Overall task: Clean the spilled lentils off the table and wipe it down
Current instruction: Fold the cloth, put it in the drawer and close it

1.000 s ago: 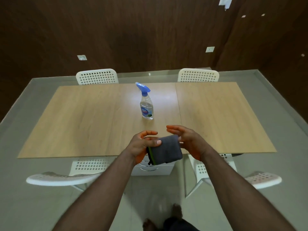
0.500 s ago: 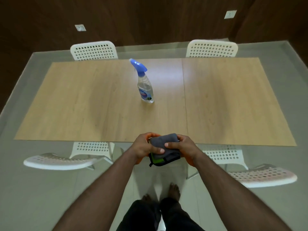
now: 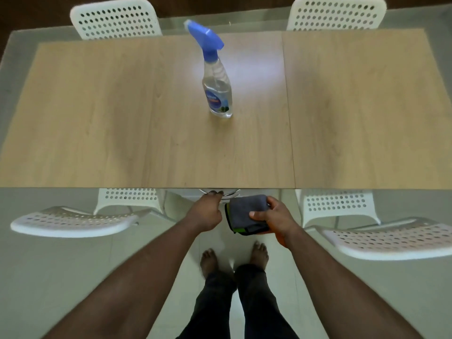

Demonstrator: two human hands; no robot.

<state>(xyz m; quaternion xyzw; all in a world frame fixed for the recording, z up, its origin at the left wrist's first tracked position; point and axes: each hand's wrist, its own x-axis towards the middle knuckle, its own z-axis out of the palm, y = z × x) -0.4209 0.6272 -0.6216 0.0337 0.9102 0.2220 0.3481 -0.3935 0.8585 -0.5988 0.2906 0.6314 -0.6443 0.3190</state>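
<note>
- Head view shows the wiping step about to begin: no lentils are visible on the light wooden table (image 3: pixel 122 106).
- The right hand (image 3: pixel 271 217) grips a folded grey microfibre cloth with a green edge (image 3: pixel 247 214), held just in front of the table's near edge, not yet on the top.
- The left hand (image 3: pixel 208 211) is loosely curled beside the cloth and holds nothing.
- A clear plastic spray bottle with a blue trigger (image 3: pixel 216 77) stands upright near the middle of the table.
- Next, I judge, the left hand must reach forward for the bottle, or the cloth must come onto the top.
- The cloth looks soft, thick and dry.
</note>
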